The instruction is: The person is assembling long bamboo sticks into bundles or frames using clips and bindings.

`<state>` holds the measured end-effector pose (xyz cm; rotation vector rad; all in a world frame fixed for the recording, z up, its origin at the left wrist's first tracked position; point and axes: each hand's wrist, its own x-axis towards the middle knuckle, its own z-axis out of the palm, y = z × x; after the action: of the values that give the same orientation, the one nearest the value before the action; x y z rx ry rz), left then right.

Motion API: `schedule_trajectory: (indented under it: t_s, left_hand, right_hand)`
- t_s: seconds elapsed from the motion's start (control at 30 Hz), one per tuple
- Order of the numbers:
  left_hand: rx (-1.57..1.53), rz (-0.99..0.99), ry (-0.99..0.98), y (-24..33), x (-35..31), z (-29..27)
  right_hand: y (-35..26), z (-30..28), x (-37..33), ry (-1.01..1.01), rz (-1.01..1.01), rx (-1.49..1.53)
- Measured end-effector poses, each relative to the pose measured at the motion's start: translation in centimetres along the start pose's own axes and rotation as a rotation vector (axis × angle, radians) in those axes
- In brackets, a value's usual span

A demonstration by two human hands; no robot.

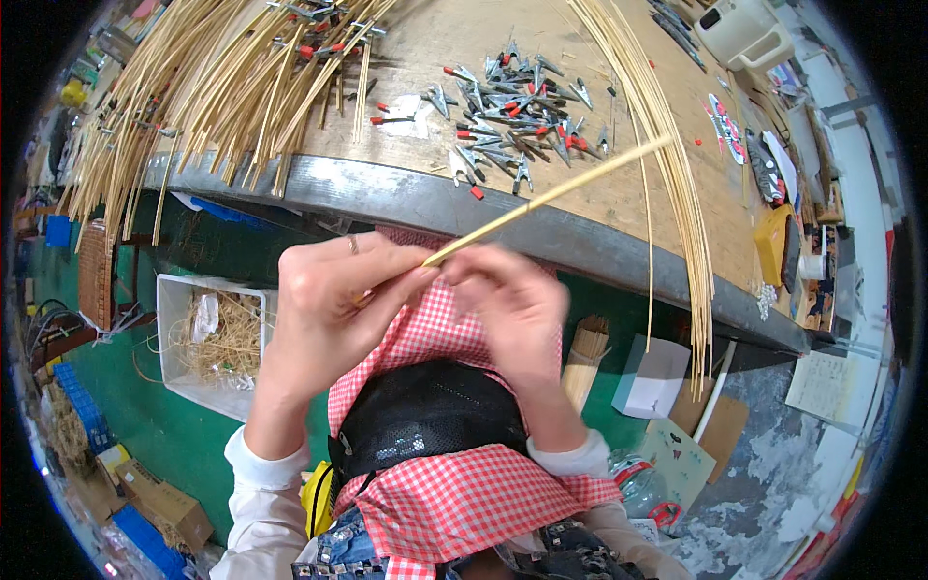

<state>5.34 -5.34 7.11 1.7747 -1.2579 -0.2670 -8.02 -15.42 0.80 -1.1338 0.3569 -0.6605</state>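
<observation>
Wooden bench [464, 29], metal-edged: carrying long sticks [227, 97] at left, spring clips [517, 111] mid-top, loose bundle [691, 242] overhanging at right. Thin strip [580, 182], one: reaching from your hands out over bench edge. Left hand [333, 300]: thumb and fingers pinching strip's near end. Right hand [517, 309]: curling just beside, blurred; cannot tell whether fingers are gripping. Likely faults: tip snagging in loose bundle, if you are swinging sideways; strip cracking, if you are bending it too sharply at pinch.
</observation>
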Motion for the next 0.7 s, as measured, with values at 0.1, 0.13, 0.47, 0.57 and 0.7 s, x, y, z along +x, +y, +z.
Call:
schedule_trajectory:
  t_s: [0.1, 0.13, 0.47, 0.57, 0.7]
  left_hand:
    - [0.064, -0.059, -0.091, -0.2, -1.7, -0.3]
    - [0.062, -0.063, -0.097, -0.5, -2.4, -0.4]
    - [-0.095, -0.168, -0.207, -2.7, -5.5, -0.7]
    - [-0.814, -0.636, -0.189, -1.1, -4.6, 0.4]
    - [-0.738, -0.567, -0.313, -2.2, -4.4, 0.2]
  right_hand:
    - [-3.6, -2.2, 1.8, 0.055, -0.112, 0.087]
    - [-4.4, -2.4, 2.2, 0.090, -0.098, 0.145]
    - [-2.2, -0.6, 0.8, 0.024, 0.037, 0.010]
    - [-1.8, 0.7, 0.6, -0.158, 0.012, -0.008]
    - [-1.5, -0.7, 1.5, -0.327, -0.071, -0.134]
